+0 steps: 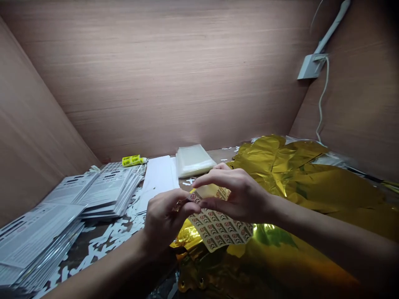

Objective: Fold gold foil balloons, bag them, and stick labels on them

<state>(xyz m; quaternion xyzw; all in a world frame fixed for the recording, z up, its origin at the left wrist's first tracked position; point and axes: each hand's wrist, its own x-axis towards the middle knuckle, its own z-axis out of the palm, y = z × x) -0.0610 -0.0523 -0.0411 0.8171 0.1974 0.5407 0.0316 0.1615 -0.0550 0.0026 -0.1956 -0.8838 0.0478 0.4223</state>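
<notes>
Both hands meet over the middle of the table. My left hand point(165, 218) is closed, pinching the upper left corner of a sticker sheet point(218, 228) printed with rows of small red-and-black labels. My right hand point(238, 193) holds the same sheet from above, thumb under and fingers curled over its top edge, the forefinger tip touching one label at the corner. The sheet hangs just above crumpled gold foil point(299, 178) that spreads under and to the right of my hands.
Stacks of grey-white printed cards point(102, 189) lie at the left, with more point(34, 241) nearer me. White paper strips point(158, 174), a pile of clear bags point(193, 160) and a yellow tube point(134, 160) sit behind. Wooden walls enclose the space; a socket and cable point(311, 66) hang right.
</notes>
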